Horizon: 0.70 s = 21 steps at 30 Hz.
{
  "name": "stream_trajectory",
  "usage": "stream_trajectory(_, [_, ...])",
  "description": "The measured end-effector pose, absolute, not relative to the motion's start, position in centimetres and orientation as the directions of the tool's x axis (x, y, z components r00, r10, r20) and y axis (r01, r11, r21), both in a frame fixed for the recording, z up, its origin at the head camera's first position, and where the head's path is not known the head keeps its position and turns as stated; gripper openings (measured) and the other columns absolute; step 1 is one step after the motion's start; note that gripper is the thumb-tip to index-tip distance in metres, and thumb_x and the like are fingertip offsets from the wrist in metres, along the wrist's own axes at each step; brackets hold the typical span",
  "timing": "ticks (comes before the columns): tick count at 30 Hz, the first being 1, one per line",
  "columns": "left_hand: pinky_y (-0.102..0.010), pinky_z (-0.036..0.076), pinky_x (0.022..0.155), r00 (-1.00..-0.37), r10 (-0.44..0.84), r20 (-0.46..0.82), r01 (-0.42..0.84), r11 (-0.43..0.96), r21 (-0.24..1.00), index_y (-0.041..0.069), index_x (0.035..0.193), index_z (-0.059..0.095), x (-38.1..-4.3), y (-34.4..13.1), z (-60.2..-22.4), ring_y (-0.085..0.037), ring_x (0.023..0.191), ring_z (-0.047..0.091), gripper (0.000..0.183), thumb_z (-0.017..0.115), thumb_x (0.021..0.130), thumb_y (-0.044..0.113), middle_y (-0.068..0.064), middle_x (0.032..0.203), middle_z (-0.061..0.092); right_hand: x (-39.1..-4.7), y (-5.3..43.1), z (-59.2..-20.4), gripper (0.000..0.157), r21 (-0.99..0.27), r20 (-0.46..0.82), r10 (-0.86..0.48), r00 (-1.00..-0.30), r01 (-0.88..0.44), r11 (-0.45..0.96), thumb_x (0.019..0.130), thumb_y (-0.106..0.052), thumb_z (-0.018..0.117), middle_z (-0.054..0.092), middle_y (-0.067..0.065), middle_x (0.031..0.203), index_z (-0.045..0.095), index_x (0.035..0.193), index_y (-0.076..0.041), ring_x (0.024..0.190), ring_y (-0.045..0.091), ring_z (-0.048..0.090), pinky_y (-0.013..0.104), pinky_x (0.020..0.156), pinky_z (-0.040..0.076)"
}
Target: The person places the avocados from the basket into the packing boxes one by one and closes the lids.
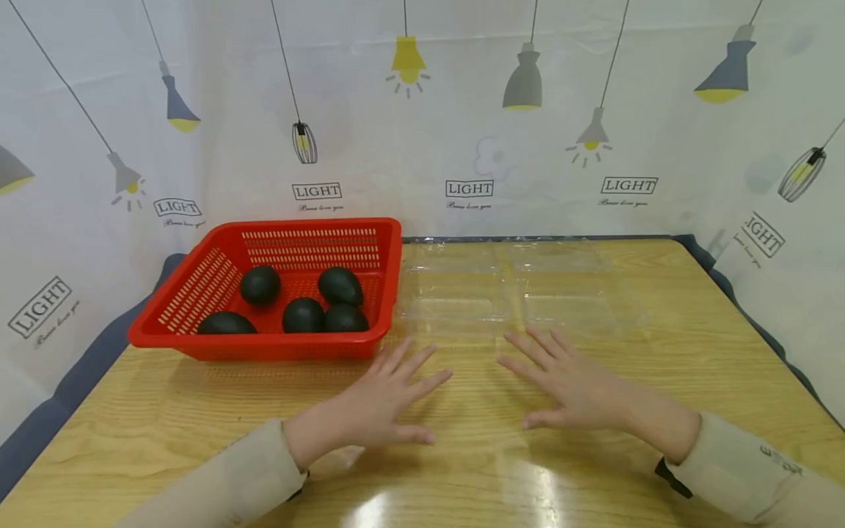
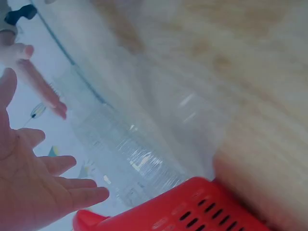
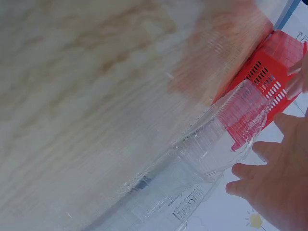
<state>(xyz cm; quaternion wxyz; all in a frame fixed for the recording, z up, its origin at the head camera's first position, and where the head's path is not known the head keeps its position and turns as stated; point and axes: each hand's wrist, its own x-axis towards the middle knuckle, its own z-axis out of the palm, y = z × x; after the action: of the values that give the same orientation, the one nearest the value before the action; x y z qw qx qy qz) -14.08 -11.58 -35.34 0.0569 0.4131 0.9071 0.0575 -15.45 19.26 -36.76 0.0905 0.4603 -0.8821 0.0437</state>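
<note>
My left hand (image 1: 386,400) hovers over the wooden table just in front of the red basket's near right corner, fingers spread and holding nothing. To its right my right hand (image 1: 581,389) is spread the same way, in front of the clear plastic containers. The red basket (image 1: 264,340) has slotted walls and holds several dark green avocados (image 1: 260,285). Two transparent containers, a left one (image 1: 455,317) and a right one (image 1: 568,312), stand side by side at the back. In the right wrist view, a clear container (image 3: 207,149) lies beyond the fingertips, with the basket (image 3: 262,72) farther off.
A white curtain (image 1: 396,139) printed with lamps hangs behind and beside the wooden table (image 1: 693,352). A dark blue edge (image 1: 746,304) runs along the table's sides and back. Light reflects off the tabletop near the front.
</note>
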Motion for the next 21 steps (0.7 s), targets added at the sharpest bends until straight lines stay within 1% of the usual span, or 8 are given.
stream_trajectory(4, [-0.058,0.022,0.104,-0.674,0.739,0.009,0.724,0.658,0.207,0.019,0.147,0.02,-13.9,-11.4,-34.1,-0.044,0.136,0.009,0.077,0.052,0.086,0.054,-0.015,0.152,0.013,-16.0,19.0,-36.4,0.082,-0.024,0.198,-0.793,-0.576,-0.812,0.583,0.078,-0.05,0.063,0.016,0.02,0.149,0.03,0.142,-0.012,0.131,0.05,0.017,0.063,0.1,0.02])
stream_trajectory(8, [-0.049,0.028,0.105,-0.662,0.737,0.138,0.741,0.614,0.272,0.016,0.146,0.021,-13.4,-11.5,-31.2,-0.035,0.135,0.022,0.072,0.056,0.088,0.042,-0.012,0.15,0.02,-16.8,18.6,-35.8,0.082,-0.058,0.172,-0.766,-0.62,-0.782,0.62,0.08,-0.047,0.063,0.012,0.02,0.15,0.027,0.143,-0.01,0.133,0.047,0.014,0.061,0.104,0.015])
stream_trajectory(10, [-0.046,0.032,0.103,-0.662,0.71,0.241,0.749,0.61,0.26,0.013,0.144,0.026,-13.6,-11.7,-29.1,-0.031,0.133,0.029,0.069,0.059,0.088,0.037,-0.012,0.148,0.026,-17.3,18.3,-35.6,0.083,-0.062,0.157,-0.753,-0.639,-0.767,0.638,0.081,-0.047,0.062,0.01,0.019,0.151,0.025,0.144,-0.008,0.134,0.044,0.013,0.06,0.105,0.013])
stream_trajectory(13, [-0.045,0.036,0.101,-0.706,0.624,0.334,0.704,0.668,0.239,0.01,0.142,0.032,-14.8,-12.1,-25.7,-0.029,0.13,0.034,0.064,0.061,0.088,0.03,-0.012,0.146,0.031,-17.8,18.0,-35.3,0.085,-0.06,0.132,-0.74,-0.66,-0.75,0.659,0.082,-0.046,0.061,0.009,0.02,0.151,0.021,0.144,-0.004,0.136,0.041,0.013,0.06,0.106,0.011])
stream_trajectory(15, [-0.045,0.035,0.102,-0.762,0.563,0.319,0.639,0.734,0.231,0.009,0.14,0.035,-16.2,-12.5,-23.7,-0.029,0.13,0.034,0.059,0.06,0.089,0.027,-0.012,0.145,0.032,-18.1,17.9,-35.2,0.086,-0.057,0.109,-0.734,-0.67,-0.741,0.669,0.083,-0.047,0.06,0.009,0.02,0.151,0.019,0.144,-0.002,0.137,0.04,0.012,0.059,0.106,0.01])
stream_trajectory(17, [-0.046,0.034,0.102,-0.817,0.512,0.264,0.568,0.793,0.219,0.01,0.139,0.037,-18.1,-12.9,-22.3,-0.03,0.13,0.034,0.056,0.059,0.09,0.025,-0.012,0.144,0.033,-18.2,17.8,-35.2,0.086,-0.058,0.093,-0.726,-0.681,-0.732,0.679,0.084,-0.046,0.059,0.009,0.02,0.15,0.018,0.144,0.0,0.137,0.039,0.011,0.059,0.106,0.01])
stream_trajectory(19, [-0.047,0.034,0.102,-0.862,0.47,0.193,0.503,0.842,0.196,0.01,0.138,0.039,-20.3,-13.5,-21.6,-0.031,0.129,0.035,0.053,0.057,0.09,0.023,-0.013,0.143,0.035,-18.3,17.7,-35.2,0.086,-0.054,0.086,-0.719,-0.689,-0.724,0.688,0.085,-0.046,0.059,0.01,0.02,0.151,0.018,0.144,0.001,0.137,0.038,0.011,0.059,0.106,0.011])
stream_trajectory(21, [-0.048,0.033,0.102,-0.9,0.427,0.088,0.436,0.884,0.17,0.01,0.137,0.039,-22.6,-14.1,-21.5,-0.032,0.127,0.037,0.052,0.057,0.09,0.024,-0.015,0.141,0.037,-18.4,17.7,-35.3,0.085,-0.059,0.083,-0.712,-0.697,-0.717,0.695,0.085,-0.045,0.059,0.01,0.02,0.151,0.018,0.144,0.002,0.137,0.038,0.01,0.059,0.106,0.01])
